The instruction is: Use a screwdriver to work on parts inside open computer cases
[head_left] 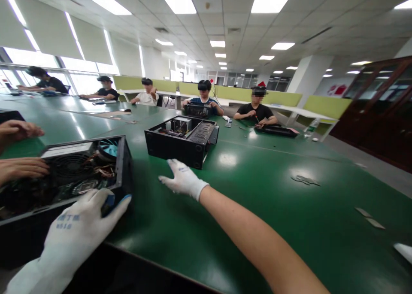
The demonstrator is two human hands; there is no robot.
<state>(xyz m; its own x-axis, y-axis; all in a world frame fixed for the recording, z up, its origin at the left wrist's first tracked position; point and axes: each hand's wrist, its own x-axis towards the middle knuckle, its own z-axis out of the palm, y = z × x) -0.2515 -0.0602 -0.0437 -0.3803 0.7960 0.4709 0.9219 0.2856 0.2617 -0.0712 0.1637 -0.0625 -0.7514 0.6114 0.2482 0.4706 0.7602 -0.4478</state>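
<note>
At the lower left, my left hand (77, 225), in a white glove, lies at the near right corner of an open black computer case (124, 167). Its fingers curl at the rim, and the thumb stretches out past the corner. Inside that case are a fan with turquoise blades (108, 147), cables and a circuit board. My right hand (184, 180), gloved too, reaches over the green table with thumb and fingers spread, holding nothing. Just beyond it stands a second open computer case (175, 147), apart from or barely short of the fingertips; I cannot tell which.
Another person's bare hands (22, 169) rest at the left case. Across the green table (257, 212) several people sit, one behind a computer case (198, 110), another at a black panel (277, 131). Flat grey pieces (305, 180) and metal strips (370, 218) lie to the right.
</note>
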